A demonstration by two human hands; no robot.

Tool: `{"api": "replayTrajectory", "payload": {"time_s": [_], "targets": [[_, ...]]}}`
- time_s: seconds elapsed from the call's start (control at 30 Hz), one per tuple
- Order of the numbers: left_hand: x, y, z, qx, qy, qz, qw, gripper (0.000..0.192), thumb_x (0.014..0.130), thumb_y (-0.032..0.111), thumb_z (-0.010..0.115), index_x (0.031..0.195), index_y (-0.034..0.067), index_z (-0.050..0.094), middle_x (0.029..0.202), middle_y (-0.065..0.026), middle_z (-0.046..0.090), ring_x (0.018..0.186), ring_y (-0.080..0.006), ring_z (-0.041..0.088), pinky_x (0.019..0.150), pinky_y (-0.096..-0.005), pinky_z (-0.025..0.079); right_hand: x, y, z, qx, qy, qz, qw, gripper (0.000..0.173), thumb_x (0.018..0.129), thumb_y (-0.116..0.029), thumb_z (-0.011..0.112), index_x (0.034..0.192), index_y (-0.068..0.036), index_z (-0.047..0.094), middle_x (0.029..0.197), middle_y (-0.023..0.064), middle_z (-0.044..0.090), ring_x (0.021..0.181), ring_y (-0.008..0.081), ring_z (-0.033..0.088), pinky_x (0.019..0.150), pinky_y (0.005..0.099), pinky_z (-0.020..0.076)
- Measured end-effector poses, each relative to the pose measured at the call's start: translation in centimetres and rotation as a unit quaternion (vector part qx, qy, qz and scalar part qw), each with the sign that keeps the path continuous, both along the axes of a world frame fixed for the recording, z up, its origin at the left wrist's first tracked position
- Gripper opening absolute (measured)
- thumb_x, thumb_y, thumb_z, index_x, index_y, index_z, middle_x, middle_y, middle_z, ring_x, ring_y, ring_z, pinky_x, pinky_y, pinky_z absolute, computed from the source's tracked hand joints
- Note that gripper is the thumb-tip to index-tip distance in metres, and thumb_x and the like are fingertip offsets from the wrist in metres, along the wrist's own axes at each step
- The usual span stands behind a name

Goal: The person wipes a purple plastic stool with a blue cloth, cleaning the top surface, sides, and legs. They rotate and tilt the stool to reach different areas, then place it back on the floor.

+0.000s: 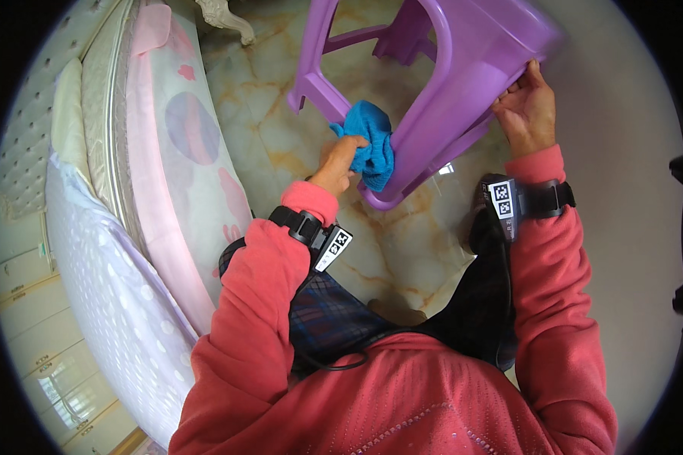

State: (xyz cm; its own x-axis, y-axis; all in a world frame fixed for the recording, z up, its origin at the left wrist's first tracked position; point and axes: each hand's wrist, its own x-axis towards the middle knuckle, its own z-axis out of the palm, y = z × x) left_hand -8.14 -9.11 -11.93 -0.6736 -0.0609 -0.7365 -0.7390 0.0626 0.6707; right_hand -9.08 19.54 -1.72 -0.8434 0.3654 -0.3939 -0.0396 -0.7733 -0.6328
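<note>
A purple plastic stool (461, 85) is tilted in front of me, with its legs pointing to the left and toward me. My left hand (338, 162) grips a bunched blue cloth (370, 142), which lies against the lower part of a stool leg. On the right, my right hand (526, 108) holds the stool by its edge near the seat; the fingertips are partly hidden behind the plastic.
A bed with a pink and white bed skirt (188, 131) and a lilac dotted cover (125, 296) runs along the left. A carved furniture leg (225, 20) stands at the top. Marble-patterned floor (370, 244) lies below, and a pale wall (620, 187) rises close on the right.
</note>
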Motion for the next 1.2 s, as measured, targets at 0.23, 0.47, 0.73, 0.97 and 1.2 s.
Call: {"api": "replayTrajectory", "payload": {"time_s": [0.23, 0.47, 0.73, 0.97, 1.2], "targets": [[-3.9, -2.8, -1.6, 0.02, 0.114, 0.215, 0.97, 0.04, 0.068, 0.009, 0.074, 0.104, 0.0, 0.059, 0.105, -0.0137, 0.062, 0.095, -0.0265, 0.058, 0.082, -0.0473, 0.045, 0.0, 0.0, -0.1, -0.009, 0.004, -0.007, 1.0, 0.034, 0.103, -0.039, 0.041, 0.111, -0.01, 0.058, 0.108, 0.0064, 0.065, 0.103, 0.0248, 0.061, 0.089, 0.0434, 0.0485], [-7.7, -4.8, -2.8, 0.038, 0.134, 0.302, 0.943, 0.043, 0.07, 0.0, 0.071, 0.11, -0.003, 0.055, 0.106, -0.0136, 0.062, 0.099, -0.0285, 0.061, 0.09, -0.0496, 0.044, 0.4, 0.0, -0.6, 0.029, 0.002, 0.001, 1.0, 0.032, 0.102, -0.035, 0.04, 0.112, -0.01, 0.057, 0.111, 0.0074, 0.064, 0.103, 0.0248, 0.061, 0.091, 0.0411, 0.0482], [-10.8, -5.8, -1.0, 0.098, 0.237, 0.344, 0.903, 0.032, 0.073, -0.007, 0.066, 0.104, -0.003, 0.058, 0.1, -0.0123, 0.062, 0.081, -0.0238, 0.063, 0.068, -0.0359, 0.052, 0.6, -1.1, -0.1, 0.028, -0.01, -0.041, 0.999, 0.035, 0.102, -0.03, 0.042, 0.115, -0.002, 0.059, 0.109, 0.0102, 0.065, 0.101, 0.0248, 0.063, 0.092, 0.0407, 0.051], [-12.5, -4.2, 5.0, 0.148, 0.328, 0.324, 0.875, 0.026, 0.081, -0.013, 0.058, 0.102, 0.002, 0.06, 0.098, -0.0065, 0.063, 0.088, -0.0197, 0.063, 0.077, -0.034, 0.054, 1.4, -1.1, -1.0, 0.053, -0.03, -0.012, 0.998, 0.038, 0.102, -0.032, 0.04, 0.121, -0.004, 0.057, 0.122, 0.0099, 0.062, 0.113, 0.0228, 0.057, 0.099, 0.0353, 0.0445], [-10.8, -0.5, 13.3, 0.136, 0.557, 0.127, 0.809, 0.024, 0.084, -0.005, 0.064, 0.108, 0.0, 0.062, 0.102, -0.0064, 0.066, 0.091, -0.0184, 0.063, 0.085, -0.0317, 0.051, 2.1, -1.0, -1.6, 0.089, -0.017, 0.025, 0.996, 0.039, 0.102, -0.031, 0.04, 0.123, -0.003, 0.058, 0.121, 0.0083, 0.063, 0.112, 0.0201, 0.058, 0.098, 0.0334, 0.0446]]}}
